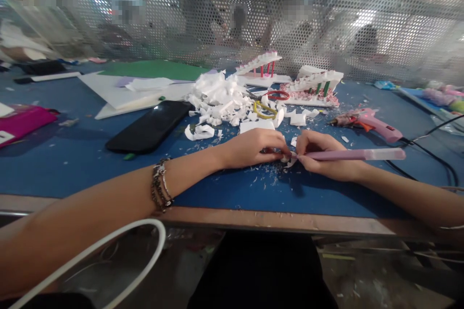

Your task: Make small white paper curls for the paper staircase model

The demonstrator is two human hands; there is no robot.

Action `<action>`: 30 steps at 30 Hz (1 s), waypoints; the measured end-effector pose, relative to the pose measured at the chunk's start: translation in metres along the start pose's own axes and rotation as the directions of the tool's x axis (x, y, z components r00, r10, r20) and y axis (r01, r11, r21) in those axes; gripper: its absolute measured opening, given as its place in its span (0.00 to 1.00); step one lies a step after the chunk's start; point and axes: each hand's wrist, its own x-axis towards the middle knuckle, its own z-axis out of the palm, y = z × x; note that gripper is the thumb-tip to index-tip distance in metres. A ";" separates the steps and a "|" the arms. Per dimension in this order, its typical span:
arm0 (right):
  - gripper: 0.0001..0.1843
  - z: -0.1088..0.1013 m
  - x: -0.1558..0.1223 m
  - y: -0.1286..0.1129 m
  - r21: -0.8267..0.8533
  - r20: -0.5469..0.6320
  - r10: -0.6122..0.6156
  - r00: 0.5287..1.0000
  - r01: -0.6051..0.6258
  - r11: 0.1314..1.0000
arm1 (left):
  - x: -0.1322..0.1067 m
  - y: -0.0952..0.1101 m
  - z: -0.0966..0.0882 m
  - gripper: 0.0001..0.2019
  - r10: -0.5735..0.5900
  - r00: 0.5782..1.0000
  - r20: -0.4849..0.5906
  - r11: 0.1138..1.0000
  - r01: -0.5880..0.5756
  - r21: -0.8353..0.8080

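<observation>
My left hand (253, 148) rests over the blue table with its fingertips pinched on a small white scrap (291, 160). Meeting it from the right, my right hand (324, 157) is closed around a slim pink pen-shaped tool (337, 155) with a clear end pointing right. The tool's tip touches or nearly touches the scrap; the fingers partly hide it, so I cannot tell whether it is a blade. Fine white crumbs lie below both hands. Just behind my left hand is a flat white piece (257, 127).
Behind the hands lie a heap of white scraps (217, 99) and red-and-yellow-handled scissors (266, 110). Two small staircase models (259, 63) stand farther back. A pink glue gun (380, 125) with a black cord is right; a black phone (150, 128) and green sheet (155, 69) are left.
</observation>
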 end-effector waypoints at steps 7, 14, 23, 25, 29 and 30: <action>0.04 0.002 0.001 -0.002 0.001 0.030 0.012 0.999 -0.012 1.000 | 0.000 0.001 0.000 0.08 -0.098 0.993 -0.069 0.995 0.100 0.020; 0.06 0.001 0.002 -0.001 -0.054 0.011 0.039 0.999 -0.038 0.998 | 0.000 0.002 -0.002 0.07 -0.116 0.992 -0.057 0.993 0.117 0.021; 0.05 0.002 0.003 -0.001 -0.017 -0.002 0.045 0.999 -0.045 0.999 | -0.001 0.002 -0.003 0.08 -0.133 0.990 -0.034 0.991 0.134 0.029; 0.05 0.002 0.002 0.000 0.024 0.006 0.045 0.999 -0.046 0.999 | -0.001 0.002 -0.002 0.08 -0.135 0.990 -0.039 0.990 0.136 0.044; 0.06 0.002 0.002 0.000 -0.003 0.001 0.044 0.999 -0.044 0.999 | -0.001 0.001 0.000 0.08 -0.144 0.988 -0.062 0.987 0.147 0.056; 0.06 0.002 0.002 0.000 -0.005 -0.006 0.043 0.999 -0.043 0.999 | -0.001 0.001 0.000 0.08 -0.149 0.987 -0.061 0.987 0.152 0.051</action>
